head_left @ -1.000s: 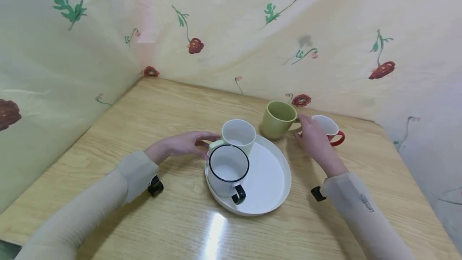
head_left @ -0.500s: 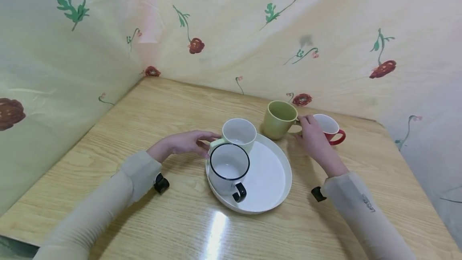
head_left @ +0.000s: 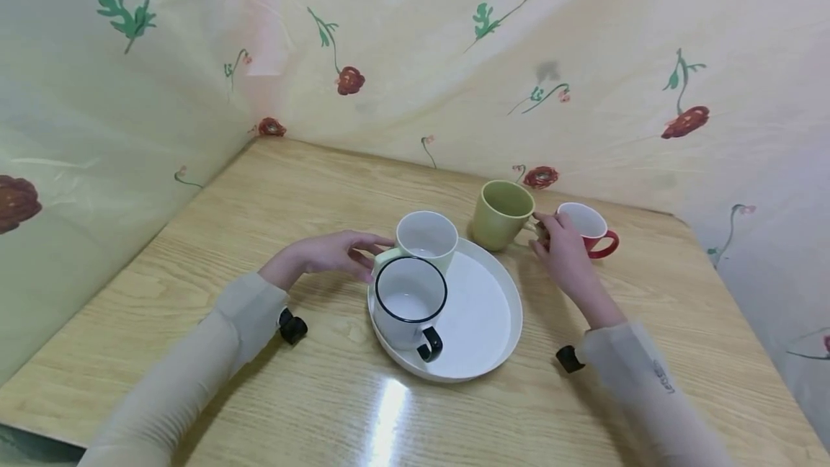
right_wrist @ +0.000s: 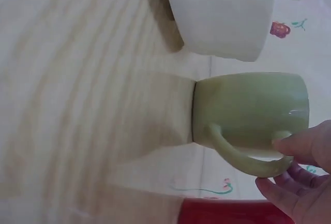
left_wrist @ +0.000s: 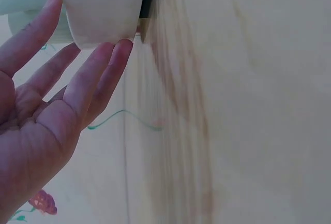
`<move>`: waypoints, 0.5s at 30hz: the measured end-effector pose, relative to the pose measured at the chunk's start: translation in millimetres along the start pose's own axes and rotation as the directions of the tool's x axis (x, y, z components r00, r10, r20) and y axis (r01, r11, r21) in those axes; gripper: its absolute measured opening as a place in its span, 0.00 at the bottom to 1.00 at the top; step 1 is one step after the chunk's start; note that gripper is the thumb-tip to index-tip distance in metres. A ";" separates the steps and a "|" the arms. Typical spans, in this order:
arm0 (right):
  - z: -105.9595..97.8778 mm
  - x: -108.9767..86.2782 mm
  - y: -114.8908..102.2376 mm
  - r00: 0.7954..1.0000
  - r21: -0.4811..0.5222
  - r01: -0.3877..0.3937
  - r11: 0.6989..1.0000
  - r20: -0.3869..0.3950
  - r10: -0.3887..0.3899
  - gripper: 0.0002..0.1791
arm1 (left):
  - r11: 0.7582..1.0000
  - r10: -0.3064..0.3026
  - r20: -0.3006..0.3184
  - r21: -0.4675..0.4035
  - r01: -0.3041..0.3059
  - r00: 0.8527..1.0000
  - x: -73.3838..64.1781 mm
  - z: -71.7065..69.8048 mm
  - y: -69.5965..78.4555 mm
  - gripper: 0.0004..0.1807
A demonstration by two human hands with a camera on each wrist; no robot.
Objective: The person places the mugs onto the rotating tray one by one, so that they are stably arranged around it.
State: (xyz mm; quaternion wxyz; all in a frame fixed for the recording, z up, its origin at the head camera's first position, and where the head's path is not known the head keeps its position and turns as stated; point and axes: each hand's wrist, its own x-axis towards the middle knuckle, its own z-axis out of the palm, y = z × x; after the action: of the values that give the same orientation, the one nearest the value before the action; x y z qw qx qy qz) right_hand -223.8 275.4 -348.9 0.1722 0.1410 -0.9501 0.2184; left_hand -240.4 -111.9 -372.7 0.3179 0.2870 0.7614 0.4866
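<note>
My right hand [head_left: 563, 249] pinches the handle of an olive-green mug [right_wrist: 248, 107], thumb on the upper part and fingertips curled through the loop. That mug stands upright on the table behind the round white tray [head_left: 483, 308]. On the tray's left side are a white mug with a black rim [head_left: 410, 301] and, behind it, a pale green mug [head_left: 429, 236] with its handle to the left. My left hand [head_left: 333, 256] is at the tray's left edge, fingers extended and spread; in the left wrist view its fingertips [left_wrist: 120, 48] touch the tray's white wall.
A red mug [head_left: 586, 228] with a white inside stands just right of my right hand. The wooden table [head_left: 292, 186] ends at a flower-patterned cloth [head_left: 402, 34] behind and at both sides. The tray's right half shows bare floor.
My right hand has curled its fingers further round the olive-green mug's handle, shifting slightly. My left hand, the tray and the mugs stay about where they were.
</note>
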 end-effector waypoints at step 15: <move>11.7 -8.4 10.1 0.987 0.139 -0.127 0.982 -0.078 0.138 0.16 | 0.987 0.101 -0.032 -0.125 -0.104 0.994 -12.9 -9.4 -8.6 0.41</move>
State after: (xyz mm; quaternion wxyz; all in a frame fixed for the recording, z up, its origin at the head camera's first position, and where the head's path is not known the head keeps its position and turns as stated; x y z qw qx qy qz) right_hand -222.9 280.3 -365.7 0.1889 0.0789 -0.9321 0.2986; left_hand -240.5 -129.8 -374.9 0.3004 0.2989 0.7173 0.5531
